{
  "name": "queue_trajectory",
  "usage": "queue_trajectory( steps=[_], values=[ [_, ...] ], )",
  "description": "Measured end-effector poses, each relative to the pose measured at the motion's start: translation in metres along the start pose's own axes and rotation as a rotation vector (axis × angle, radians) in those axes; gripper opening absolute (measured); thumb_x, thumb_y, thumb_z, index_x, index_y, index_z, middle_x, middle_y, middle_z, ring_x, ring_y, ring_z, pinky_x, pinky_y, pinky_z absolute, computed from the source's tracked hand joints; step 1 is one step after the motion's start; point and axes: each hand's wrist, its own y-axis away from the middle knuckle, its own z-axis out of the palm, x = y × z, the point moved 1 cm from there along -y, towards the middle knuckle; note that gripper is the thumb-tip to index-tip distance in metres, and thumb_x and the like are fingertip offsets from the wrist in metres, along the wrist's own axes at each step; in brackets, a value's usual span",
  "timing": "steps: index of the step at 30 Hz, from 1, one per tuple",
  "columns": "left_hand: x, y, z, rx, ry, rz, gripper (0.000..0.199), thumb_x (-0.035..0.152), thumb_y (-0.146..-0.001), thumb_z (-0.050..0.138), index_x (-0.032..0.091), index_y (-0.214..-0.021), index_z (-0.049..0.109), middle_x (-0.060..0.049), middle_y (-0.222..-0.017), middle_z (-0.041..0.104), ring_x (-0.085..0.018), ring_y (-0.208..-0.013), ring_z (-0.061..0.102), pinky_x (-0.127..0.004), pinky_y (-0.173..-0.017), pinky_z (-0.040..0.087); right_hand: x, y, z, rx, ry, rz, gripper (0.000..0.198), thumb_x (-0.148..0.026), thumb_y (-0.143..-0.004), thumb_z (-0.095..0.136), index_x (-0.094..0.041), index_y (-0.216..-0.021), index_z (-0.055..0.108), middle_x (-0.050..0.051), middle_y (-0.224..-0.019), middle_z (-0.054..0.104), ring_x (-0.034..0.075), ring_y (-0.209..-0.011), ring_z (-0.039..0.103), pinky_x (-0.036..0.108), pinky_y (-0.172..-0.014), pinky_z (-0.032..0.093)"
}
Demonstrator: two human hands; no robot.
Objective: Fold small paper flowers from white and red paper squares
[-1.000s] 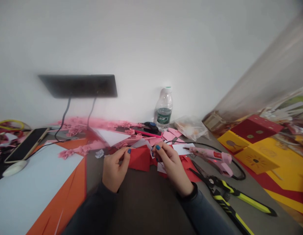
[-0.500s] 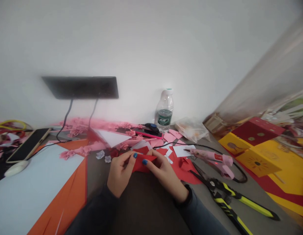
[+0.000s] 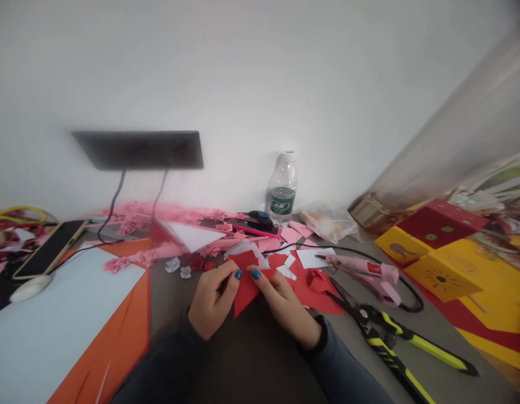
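Between my two hands is a piece of red paper (image 3: pixel 245 293), with one pointed corner hanging down. My left hand (image 3: pixel 212 297) pinches its upper edge between thumb and fingers. Close beside it, my right hand (image 3: pixel 285 306) pinches the same paper, its thumb on top. The fingers behind the paper are partly hidden. Just beyond lie red paper pieces (image 3: pixel 302 280) and small white paper scraps (image 3: pixel 288 271). Two crumpled white paper bits (image 3: pixel 173 265) rest left of my hands.
To the right lie a pink glue gun (image 3: pixel 363 268) with its black cord and yellow-black pliers (image 3: pixel 394 336). A water bottle (image 3: pixel 282 191) stands by the wall. At left are a phone (image 3: pixel 51 249), a white mouse (image 3: pixel 30 288) and large paper sheets (image 3: pixel 66 314). Yellow boxes (image 3: pixel 442 275) sit far right.
The red paper has turned in my hands, so a pointed corner now hangs lower. Both thumbs have shifted slightly along its upper edge. The surrounding things stay put.
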Motion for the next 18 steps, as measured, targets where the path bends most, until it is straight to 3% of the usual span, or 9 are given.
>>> queue_trajectory(
  steps=[4,11,18],
  values=[
    [0.0002,0.0003,0.0005,-0.034,-0.013,0.003,0.030,0.026,-0.096,0.038,0.020,-0.067,0.043,0.004,-0.059,0.044,-0.011,-0.054,0.047,-0.024,-0.055,0.033,0.0022,0.0039,0.0036,-0.090,0.045,0.033,0.056,-0.062,-0.092,0.040,-0.019,-0.056,0.046,-0.003,-0.053,0.045,0.010,-0.052,0.040,0.024,-0.052,0.035],
    [0.0012,0.0018,-0.0001,0.029,0.004,0.029,0.029,0.024,-0.096,0.039,0.020,-0.067,0.040,0.005,-0.059,0.039,-0.010,-0.052,0.042,-0.023,-0.053,0.031,0.0039,0.0043,0.0026,-0.159,0.102,0.048,0.062,-0.063,-0.091,0.040,-0.018,-0.049,0.044,-0.004,-0.045,0.042,0.007,-0.042,0.035,0.023,-0.045,0.028],
    [0.0023,0.0024,-0.0007,0.066,0.014,0.008,0.030,0.025,-0.095,0.038,0.021,-0.065,0.038,0.005,-0.057,0.038,-0.011,-0.051,0.041,-0.024,-0.052,0.030,-0.0006,0.0054,0.0065,-0.302,0.006,0.047,0.057,-0.058,-0.093,0.043,-0.018,-0.053,0.049,-0.001,-0.050,0.051,0.009,-0.048,0.047,0.022,-0.053,0.039]
  ],
)
